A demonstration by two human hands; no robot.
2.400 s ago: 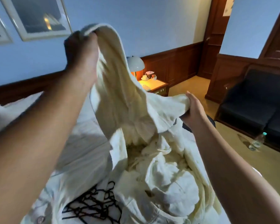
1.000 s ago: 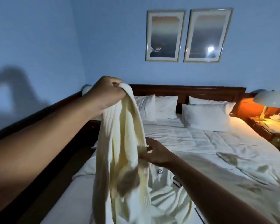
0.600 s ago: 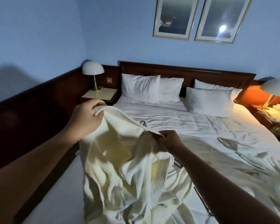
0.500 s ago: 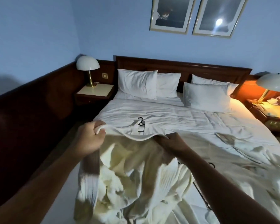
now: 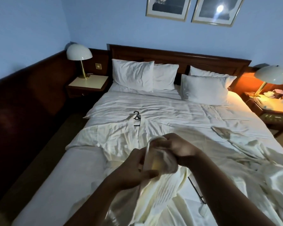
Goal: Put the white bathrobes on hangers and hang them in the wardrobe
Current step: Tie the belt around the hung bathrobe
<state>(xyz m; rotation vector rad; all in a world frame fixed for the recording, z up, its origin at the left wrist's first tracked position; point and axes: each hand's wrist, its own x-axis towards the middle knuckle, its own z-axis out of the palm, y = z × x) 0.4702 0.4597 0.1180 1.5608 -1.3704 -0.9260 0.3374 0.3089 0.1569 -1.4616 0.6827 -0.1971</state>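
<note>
- The bathrobe [image 5: 121, 139], held up before, now lies flat on the bed [image 5: 153, 103], with its collar at the hanger [image 5: 136, 115].
- The fingers of the left hand [image 5: 132, 172] and right hand [image 5: 180, 149] grip bunched cream cloth [image 5: 155, 154] near it.
- Probably the hanger goes in next; the wardrobe is not reached yet.

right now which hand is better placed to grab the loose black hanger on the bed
Probably right: the black hanger lies just behind the right hand; the left hand grips the bathrobe on its far side.
</note>
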